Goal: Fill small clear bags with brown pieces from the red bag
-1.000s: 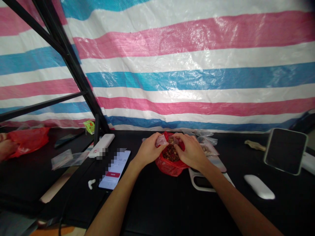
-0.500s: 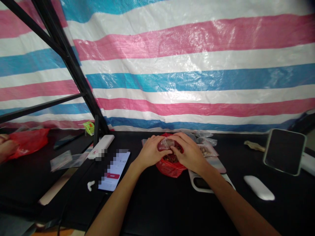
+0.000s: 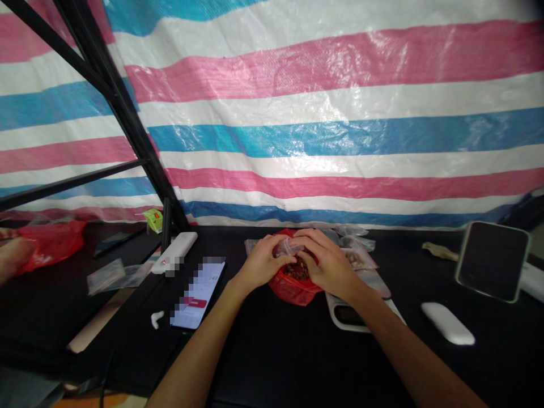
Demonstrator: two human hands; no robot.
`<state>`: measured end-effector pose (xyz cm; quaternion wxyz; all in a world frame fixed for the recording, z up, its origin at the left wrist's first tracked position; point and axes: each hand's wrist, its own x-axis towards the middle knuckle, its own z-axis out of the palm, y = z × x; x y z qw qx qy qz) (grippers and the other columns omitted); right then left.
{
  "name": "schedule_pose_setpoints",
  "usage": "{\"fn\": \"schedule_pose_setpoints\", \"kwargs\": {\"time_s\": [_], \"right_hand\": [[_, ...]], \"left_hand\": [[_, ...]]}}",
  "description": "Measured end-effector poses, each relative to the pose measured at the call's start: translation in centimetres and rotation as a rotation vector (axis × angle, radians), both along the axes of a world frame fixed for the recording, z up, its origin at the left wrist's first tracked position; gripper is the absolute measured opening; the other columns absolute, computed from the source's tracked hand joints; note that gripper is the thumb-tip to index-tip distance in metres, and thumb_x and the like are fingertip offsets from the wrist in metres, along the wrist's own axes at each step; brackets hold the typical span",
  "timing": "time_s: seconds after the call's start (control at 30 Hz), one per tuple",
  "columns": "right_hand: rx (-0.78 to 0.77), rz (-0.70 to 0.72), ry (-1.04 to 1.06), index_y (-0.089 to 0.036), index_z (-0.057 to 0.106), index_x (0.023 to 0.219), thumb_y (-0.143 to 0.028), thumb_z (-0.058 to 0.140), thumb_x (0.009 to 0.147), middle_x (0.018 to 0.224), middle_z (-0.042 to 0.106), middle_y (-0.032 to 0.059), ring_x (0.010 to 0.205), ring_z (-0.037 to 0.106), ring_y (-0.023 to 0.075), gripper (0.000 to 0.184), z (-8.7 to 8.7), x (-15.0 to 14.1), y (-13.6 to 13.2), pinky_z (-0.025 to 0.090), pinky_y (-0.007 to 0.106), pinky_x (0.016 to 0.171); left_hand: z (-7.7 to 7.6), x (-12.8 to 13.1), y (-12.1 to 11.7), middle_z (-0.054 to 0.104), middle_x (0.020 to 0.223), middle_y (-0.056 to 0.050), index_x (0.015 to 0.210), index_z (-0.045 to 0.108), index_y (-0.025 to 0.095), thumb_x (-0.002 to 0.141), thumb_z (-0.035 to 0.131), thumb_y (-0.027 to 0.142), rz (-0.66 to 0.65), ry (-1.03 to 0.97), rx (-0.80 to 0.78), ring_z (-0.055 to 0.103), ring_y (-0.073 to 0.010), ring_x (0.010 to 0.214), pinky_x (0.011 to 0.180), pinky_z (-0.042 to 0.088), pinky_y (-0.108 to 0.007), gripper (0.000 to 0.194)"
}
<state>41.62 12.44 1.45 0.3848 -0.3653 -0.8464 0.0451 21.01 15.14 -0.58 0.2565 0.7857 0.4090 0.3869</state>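
Note:
My left hand (image 3: 260, 263) and my right hand (image 3: 323, 263) meet over an open red plastic bag (image 3: 291, 286) full of dark brownish-red bits, which rests on the black table (image 3: 272, 345). Both hands pinch a small clear plastic bag (image 3: 285, 247) between their fingertips, just above the red bag's mouth. What is inside the small bag is hidden by my fingers.
A lit phone (image 3: 198, 294), a white earbud (image 3: 157, 318) and a white power bank (image 3: 175, 251) lie to the left. A white scale (image 3: 361, 317), filled clear bags (image 3: 359, 256), a white case (image 3: 447, 323) and a dark tablet (image 3: 492, 260) are to the right. Another person's hand (image 3: 12, 255) holds a red bag (image 3: 51, 241) at far left.
My hands have drawn closer together and lowered onto the red bag's mouth, covering most of its contents. The small clear bag is now pinched between both hands.

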Motion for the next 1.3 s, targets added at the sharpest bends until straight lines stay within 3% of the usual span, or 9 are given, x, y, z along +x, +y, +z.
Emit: {"fn": "schedule_pose_setpoints", "kwargs": {"time_s": [0.17,0.33,0.5,0.67,0.77,0.9,1.0,1.2,1.3], "right_hand": [[0.018,-0.027,0.015,-0.024,0.062,0.120,-0.026,0.064,0.096,0.117,0.070,0.0079,0.110,0.065,0.0272,0.024,-0.6,0.3,0.4,0.052,0.044,0.098],[0.010,-0.023,0.035,-0.025,0.059,0.121,-0.025,0.058,0.100,0.119,0.070,0.0074,0.113,0.065,0.0259,0.021,-0.9,0.3,0.6,0.051,0.043,0.101],[0.015,-0.028,0.096,-0.025,0.055,0.125,-0.012,0.051,0.097,0.125,0.063,0.0100,0.121,0.060,0.0258,0.031,0.1,0.6,0.3,0.047,0.042,0.105],[-0.199,0.023,-0.083,-0.025,0.063,0.111,-0.001,0.053,0.085,0.117,0.068,0.0047,0.110,0.064,0.0228,0.038,-0.1,1.1,0.3,0.048,0.037,0.099],[-0.255,0.025,-0.192,-0.025,0.068,0.102,0.001,0.057,0.077,0.107,0.072,0.0026,0.107,0.064,0.0231,0.037,-0.8,1.0,0.3,0.044,0.037,0.100],[-0.283,0.038,-0.237,-0.024,0.069,0.103,0.001,0.059,0.073,0.104,0.074,0.0021,0.105,0.064,0.0229,0.040,-1.4,0.8,0.3,0.042,0.037,0.099],[-0.325,0.040,-0.257,-0.026,0.069,0.112,-0.004,0.061,0.078,0.110,0.074,0.0029,0.103,0.066,0.0222,0.042,-1.4,0.8,0.3,0.043,0.034,0.094],[-0.394,0.002,-0.274,-0.027,0.069,0.111,-0.014,0.065,0.084,0.109,0.074,0.0011,0.095,0.067,0.0200,0.030,-1.6,0.6,0.3,0.043,0.031,0.083],[-0.402,-0.035,-0.268,-0.028,0.069,0.115,-0.014,0.064,0.085,0.110,0.074,0.0003,0.096,0.068,0.0198,0.033,-1.9,0.3,0.4,0.043,0.030,0.084]], "left_hand": [[-0.4,0.5,-0.1,0.072,0.120,-0.007,0.125,0.068,0.022,0.087,0.076,0.038,-0.056,-0.023,0.026,0.065,-0.0248,0.108,0.100,0.047,-0.038,0.042],[-0.5,0.6,-0.1,0.072,0.118,-0.008,0.125,0.067,0.022,0.087,0.076,0.037,-0.043,-0.039,0.029,0.065,-0.0250,0.107,0.099,0.048,-0.038,0.042],[0.4,-0.9,0.2,0.072,0.105,-0.005,0.117,0.064,0.021,0.094,0.066,0.040,0.063,-0.042,-0.041,0.066,-0.0214,0.093,0.086,0.050,-0.033,0.030],[1.4,-2.5,-0.1,0.068,0.086,-0.003,0.101,0.058,0.020,0.094,0.059,0.051,0.277,0.097,-0.177,0.064,-0.0204,0.076,0.070,0.045,-0.031,0.032],[1.4,-2.6,-0.7,0.068,0.089,-0.005,0.098,0.055,0.019,0.087,0.067,0.050,0.177,0.143,-0.356,0.066,-0.0225,0.080,0.070,0.047,-0.032,0.036],[0.7,-2.0,-1.0,0.067,0.104,-0.006,0.107,0.053,0.016,0.074,0.076,0.027,0.026,0.077,-0.423,0.066,-0.0213,0.094,0.080,0.051,-0.030,0.042],[0.4,-2.0,-0.8,0.064,0.099,-0.002,0.105,0.051,0.016,0.073,0.067,0.016,0.033,0.025,-0.459,0.062,-0.0160,0.085,0.074,0.050,-0.026,0.036],[1.2,-1.9,-0.7,0.061,0.079,0.004,0.102,0.053,0.017,0.071,0.061,0.013,0.015,-0.126,-0.633,0.052,-0.0093,0.063,0.055,0.040,-0.020,0.033],[1.3,-1.6,-0.6,0.059,0.074,0.005,0.098,0.056,0.017,0.069,0.060,0.012,0.081,-0.170,-0.649,0.048,-0.0077,0.057,0.051,0.035,-0.018,0.029]]}}
